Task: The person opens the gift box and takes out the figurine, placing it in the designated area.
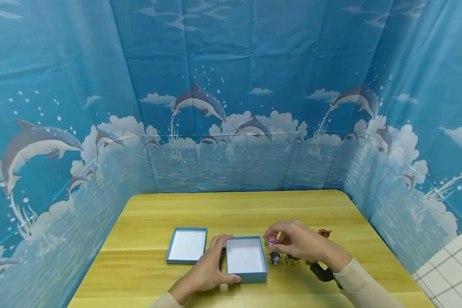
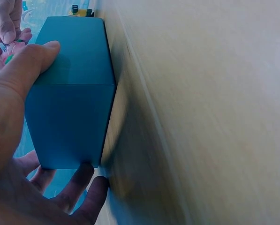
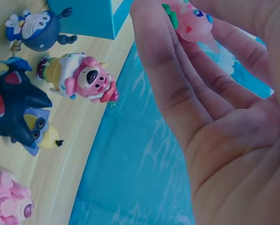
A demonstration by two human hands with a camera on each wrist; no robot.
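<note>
My left hand holds the left side of a blue box with a white inside. In the left wrist view its thumb lies along one wall of the box, its other fingers at the opposite side. Just beyond the box's right rim, my right hand pinches a small pink toy figure with a green patch. Fingers partly cover this pink figure in the right wrist view. Below it, a dark-blue cat-faced figure stands beside the box.
A shallow blue lid, white inside, lies left of the box. More figures are on the right: a pink bear, a black-and-red one, a yellow goggled one and another pink one. A dolphin-print curtain surrounds the table.
</note>
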